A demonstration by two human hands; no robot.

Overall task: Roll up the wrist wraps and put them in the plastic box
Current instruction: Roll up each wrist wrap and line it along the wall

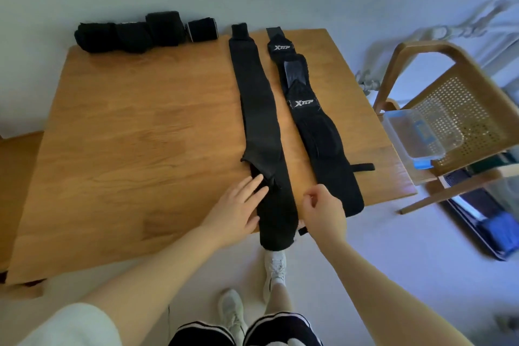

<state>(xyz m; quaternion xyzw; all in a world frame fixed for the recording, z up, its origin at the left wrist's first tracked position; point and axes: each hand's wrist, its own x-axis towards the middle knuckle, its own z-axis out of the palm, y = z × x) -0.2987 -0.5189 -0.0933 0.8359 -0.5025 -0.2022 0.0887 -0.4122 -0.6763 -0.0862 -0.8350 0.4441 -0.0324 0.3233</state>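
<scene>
head view shows two wrist wraps laid out flat and lengthwise on the table (140, 121), likely so each can be rolled from its near end. left hand (238, 205) rests flat, fingers straight, on the left wrap (261, 121), steadying it. right hand (323, 208) hovers between the wraps with fingers loosely curled, holding nothing. right wrap (317, 132) lies untouched. about four rolled wraps (134, 34) wait at the far edge. one plastic box (415, 132) sits on the chair (463, 109).

You get one view only: head camera, wide-angle, looking forward and steeply down over table (140, 126). Close above near edge; far edge, wall, own feet also in frame.
</scene>
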